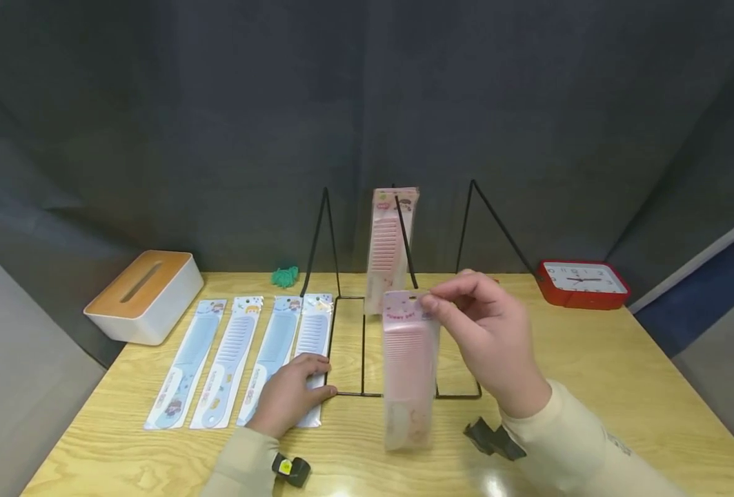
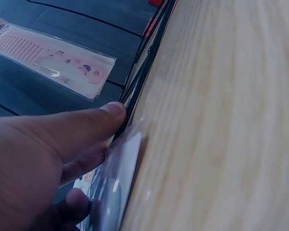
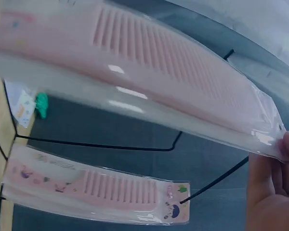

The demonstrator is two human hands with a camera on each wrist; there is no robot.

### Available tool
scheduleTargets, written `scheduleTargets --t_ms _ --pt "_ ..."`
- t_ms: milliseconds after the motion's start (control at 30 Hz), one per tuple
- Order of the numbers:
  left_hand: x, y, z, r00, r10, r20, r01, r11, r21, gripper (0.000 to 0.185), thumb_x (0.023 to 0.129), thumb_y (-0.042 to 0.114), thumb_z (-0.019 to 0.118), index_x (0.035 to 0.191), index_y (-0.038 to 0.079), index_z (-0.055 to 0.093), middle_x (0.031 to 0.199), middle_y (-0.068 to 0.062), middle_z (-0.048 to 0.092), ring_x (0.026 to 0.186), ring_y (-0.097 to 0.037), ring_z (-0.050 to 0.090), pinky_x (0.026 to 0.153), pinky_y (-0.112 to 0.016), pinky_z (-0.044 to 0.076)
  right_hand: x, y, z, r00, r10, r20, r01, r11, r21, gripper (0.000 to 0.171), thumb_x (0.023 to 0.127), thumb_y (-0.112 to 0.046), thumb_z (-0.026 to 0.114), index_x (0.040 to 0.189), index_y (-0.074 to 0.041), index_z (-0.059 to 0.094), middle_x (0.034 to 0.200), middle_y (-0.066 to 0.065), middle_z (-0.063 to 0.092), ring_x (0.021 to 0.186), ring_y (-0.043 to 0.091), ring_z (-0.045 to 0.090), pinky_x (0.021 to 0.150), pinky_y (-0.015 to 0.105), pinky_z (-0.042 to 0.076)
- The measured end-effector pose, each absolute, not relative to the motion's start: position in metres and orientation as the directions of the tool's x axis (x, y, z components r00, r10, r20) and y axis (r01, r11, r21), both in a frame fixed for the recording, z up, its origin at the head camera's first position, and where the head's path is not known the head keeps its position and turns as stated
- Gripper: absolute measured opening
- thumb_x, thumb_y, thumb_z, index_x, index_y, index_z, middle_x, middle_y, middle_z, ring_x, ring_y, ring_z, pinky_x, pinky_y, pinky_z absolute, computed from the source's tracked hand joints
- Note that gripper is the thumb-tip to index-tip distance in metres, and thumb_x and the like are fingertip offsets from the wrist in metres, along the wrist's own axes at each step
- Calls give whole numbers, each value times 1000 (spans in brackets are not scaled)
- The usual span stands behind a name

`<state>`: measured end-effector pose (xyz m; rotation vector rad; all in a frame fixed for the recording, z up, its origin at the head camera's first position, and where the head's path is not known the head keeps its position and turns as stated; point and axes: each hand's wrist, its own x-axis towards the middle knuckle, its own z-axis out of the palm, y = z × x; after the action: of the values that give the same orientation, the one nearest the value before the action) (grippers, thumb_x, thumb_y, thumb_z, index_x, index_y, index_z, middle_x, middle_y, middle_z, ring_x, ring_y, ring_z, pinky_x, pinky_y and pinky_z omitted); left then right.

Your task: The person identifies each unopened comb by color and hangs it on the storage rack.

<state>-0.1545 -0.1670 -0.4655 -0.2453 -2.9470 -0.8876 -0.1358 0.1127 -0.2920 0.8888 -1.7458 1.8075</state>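
My right hand point(image 1: 430, 304) pinches the top of a pink comb point(image 1: 409, 366) in a clear sleeve and holds it upright above the table, in front of a black wire rack point(image 1: 363, 345). Seen from the right wrist, the held comb point(image 3: 183, 86) fills the top and my fingers point(image 3: 274, 187) grip its end. A second pink comb point(image 1: 392, 241) point(image 3: 96, 192) point(image 2: 53, 60) hangs on the rack. My left hand point(image 1: 292, 393) rests palm down on the rightmost blue comb pack point(image 1: 312, 345) point(image 2: 115, 183), thumb point(image 2: 86, 127) against the rack's base wire.
Three more blue comb packs point(image 1: 218, 359) lie side by side left of the rack on the wooden table point(image 1: 590, 373). A white tissue box point(image 1: 143, 293) stands at the far left, a red clock point(image 1: 584, 281) at the far right, a green object point(image 1: 285, 276) behind.
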Motion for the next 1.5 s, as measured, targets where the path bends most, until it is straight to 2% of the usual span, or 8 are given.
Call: scheduleTargets --t_ms 233,433,600,800,1133,1500 --pt "-154 -168 -464 -984 138 109 176 822 542 38 83 33 82 116 15 74 129 8 64 120 -26 62 99 -48 50 -140 111 -284 -716 -58 696 -698 33 -715 15 85 15 71 96 5 68 91 6 69 76 16 64 68 20 55" --pt "-154 -169 -464 -984 139 114 179 821 543 38 83 33 82 115 15 74 129 8 64 120 -25 62 99 -48 50 -142 111 -282 -717 -46 695 -697 37 -716 14 85 15 70 97 7 67 91 6 69 78 16 64 70 20 55" --pt "-153 -171 -465 -983 139 118 181 822 539 38 83 34 82 115 15 74 129 7 64 120 -25 62 99 -48 49 -149 110 -283 -753 -34 657 -656 118 -745 13 86 9 74 97 5 69 91 3 70 79 16 64 71 21 56" --pt "-153 -171 -466 -985 134 111 173 820 545 38 83 34 82 115 15 74 129 8 64 121 -25 61 100 -48 49 -167 109 -286 -803 -24 595 -589 181 -787 12 89 -4 76 99 0 70 90 3 69 77 17 62 68 22 56" --pt "-154 -169 -466 -984 141 106 176 817 549 39 84 35 82 116 15 74 130 7 63 121 -26 61 100 -48 49 -203 104 -277 -827 -1 562 -543 255 -800 17 91 -14 77 101 -2 71 92 5 70 82 15 64 69 20 54" --pt "-155 -167 -467 -986 139 93 167 821 545 39 84 35 82 117 15 74 130 8 63 120 -25 61 99 -48 50 -250 95 -264 -936 43 349 -336 190 -923 19 94 -21 74 105 -7 69 100 5 69 92 17 65 75 27 53"
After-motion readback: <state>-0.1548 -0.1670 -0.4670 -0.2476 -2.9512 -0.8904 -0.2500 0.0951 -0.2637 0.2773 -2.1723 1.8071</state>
